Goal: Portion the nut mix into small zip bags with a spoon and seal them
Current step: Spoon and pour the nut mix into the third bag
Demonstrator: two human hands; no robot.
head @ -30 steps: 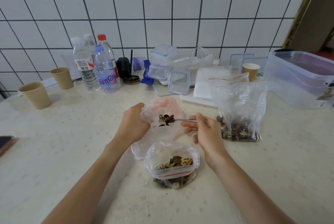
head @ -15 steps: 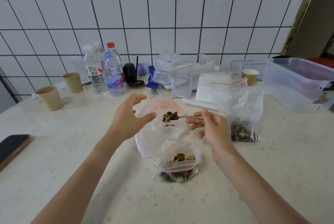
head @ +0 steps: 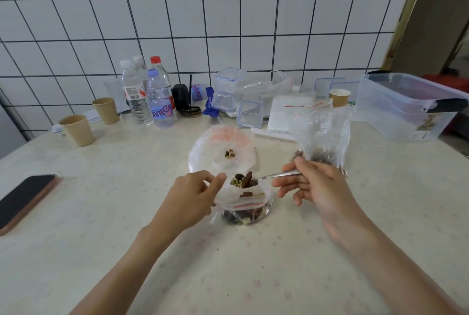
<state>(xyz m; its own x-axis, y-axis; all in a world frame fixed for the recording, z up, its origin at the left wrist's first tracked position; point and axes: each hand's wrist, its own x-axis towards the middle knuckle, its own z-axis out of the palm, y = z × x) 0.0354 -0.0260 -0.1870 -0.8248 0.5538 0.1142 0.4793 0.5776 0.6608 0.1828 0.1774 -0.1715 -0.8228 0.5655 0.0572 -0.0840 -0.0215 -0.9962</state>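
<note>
The tabletop is pale and speckled and runs back to a white tiled wall. One large clear tub stands at the far right. In front of it and to its left, one big clear bag stands upright with nut mix in its bottom. It is partly hidden by the right hand.

Along the wall stand four bottles in a tight cluster. To their right is a heap of clear boxes and lids, number not determinable, with a white stack beside it. Three paper cups are counted: two at far left and one at the back right. One dark phone lies flat at the left edge.

Two small zip bags are in view. The far bag lies open at mid-table with a few nuts inside. The near bag sits just in front of it, part filled, its red zip strip showing.

The left hand pinches the rim of the near bag at its left side, between thumb and forefinger. The right hand grips the handle of one metal spoon, fingers curled round it. The spoon's bowl carries a heap of nut mix and hangs directly above the near bag's mouth, between the two hands. Whether the bowl touches the plastic cannot be told. The hands are apart, with the near bag and spoon between them. Both forearms enter from the bottom edge.
</note>
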